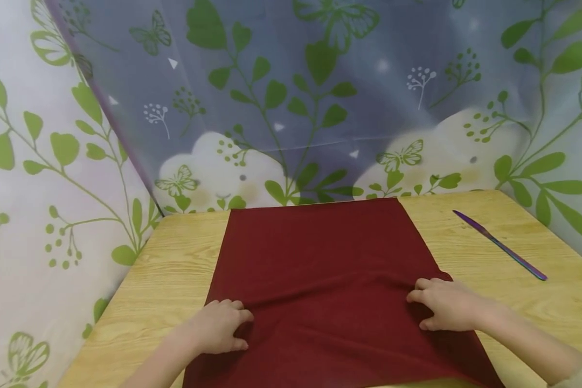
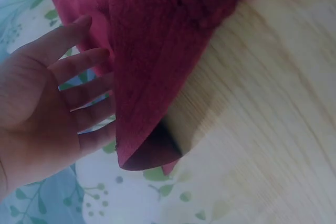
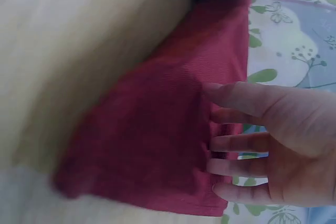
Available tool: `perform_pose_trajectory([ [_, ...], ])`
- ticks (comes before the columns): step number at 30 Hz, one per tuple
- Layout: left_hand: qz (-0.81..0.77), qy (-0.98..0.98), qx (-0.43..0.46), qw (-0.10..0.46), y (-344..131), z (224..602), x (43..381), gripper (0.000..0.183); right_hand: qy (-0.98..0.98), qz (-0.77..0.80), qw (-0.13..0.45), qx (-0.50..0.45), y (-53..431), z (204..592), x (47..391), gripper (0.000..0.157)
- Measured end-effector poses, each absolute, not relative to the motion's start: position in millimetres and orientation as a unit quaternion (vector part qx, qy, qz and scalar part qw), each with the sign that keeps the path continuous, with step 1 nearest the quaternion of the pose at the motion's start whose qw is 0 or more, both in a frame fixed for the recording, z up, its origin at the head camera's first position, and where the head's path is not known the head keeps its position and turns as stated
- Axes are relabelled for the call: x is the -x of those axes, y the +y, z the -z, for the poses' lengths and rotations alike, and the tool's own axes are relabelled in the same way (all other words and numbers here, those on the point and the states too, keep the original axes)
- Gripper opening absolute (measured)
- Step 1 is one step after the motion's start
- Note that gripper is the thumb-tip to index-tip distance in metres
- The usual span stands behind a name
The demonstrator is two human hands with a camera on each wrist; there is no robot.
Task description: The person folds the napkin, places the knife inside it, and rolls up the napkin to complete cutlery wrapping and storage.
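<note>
A dark red cloth lies spread over the middle of the wooden table, with wrinkles running across it between the two hands. At its left edge, my left hand touches the fabric with fingers apart and slightly bent. My right hand is at the cloth's right side, fingers spread and loosely bent against it. In the left wrist view the cloth shows a raised, folded-over corner beside the fingertips. The right wrist view has the fingertips right at the edge of the cloth. Neither hand pinches the fabric.
A table knife with an iridescent purple-blue finish lies slantwise on the table, right of the cloth. Hangings printed with leaves and butterflies surround the table at the back and sides.
</note>
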State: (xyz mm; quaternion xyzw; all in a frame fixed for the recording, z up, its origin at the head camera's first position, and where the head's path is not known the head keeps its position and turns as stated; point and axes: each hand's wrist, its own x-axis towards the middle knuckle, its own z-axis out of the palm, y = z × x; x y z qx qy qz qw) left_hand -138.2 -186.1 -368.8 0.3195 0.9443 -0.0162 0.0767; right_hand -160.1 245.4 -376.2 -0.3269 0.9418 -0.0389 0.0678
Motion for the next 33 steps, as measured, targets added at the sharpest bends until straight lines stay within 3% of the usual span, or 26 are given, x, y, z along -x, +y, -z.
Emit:
perform_pose_trajectory([
  [5,0.021,0.944,-0.320,0.071,-185.4,372.8,136.6,0.048,0.945,0.035,0.083,0.314,248.9,379.8,155.8,0.048],
  [17,0.051,0.951,-0.298,0.061,-180.0,376.1,130.6,0.063,0.939,0.044,0.076,0.332,251.9,385.0,147.2,0.048],
  [33,0.042,0.947,-0.310,0.078,-183.9,375.1,123.5,0.064,0.940,0.048,0.083,0.328,257.8,385.7,139.6,0.056],
])
